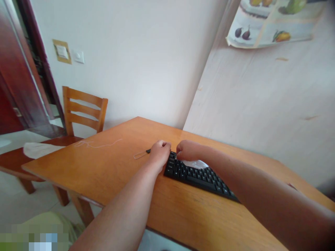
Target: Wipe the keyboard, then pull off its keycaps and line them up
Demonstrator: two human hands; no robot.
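Note:
A black keyboard (199,176) lies on the orange wooden table (104,167), near the wall. My left hand (160,153) rests at the keyboard's left end with its fingers curled shut; a thin wire-loop tool with a dark handle (141,153) sticks out to the left from under it. My right hand (187,150) is also curled into a fist over the keyboard's far left corner. A white cloth or tissue (195,164) lies under my right wrist on the keys. What either fist holds is hidden.
A wooden slatted chair (83,109) stands at the table's far left, with a white cloth (39,149) on a darker table beside it. White walls close the far and right sides. A fruit picture (272,22) hangs at upper right. Faint white scratches (99,143) mark the tabletop.

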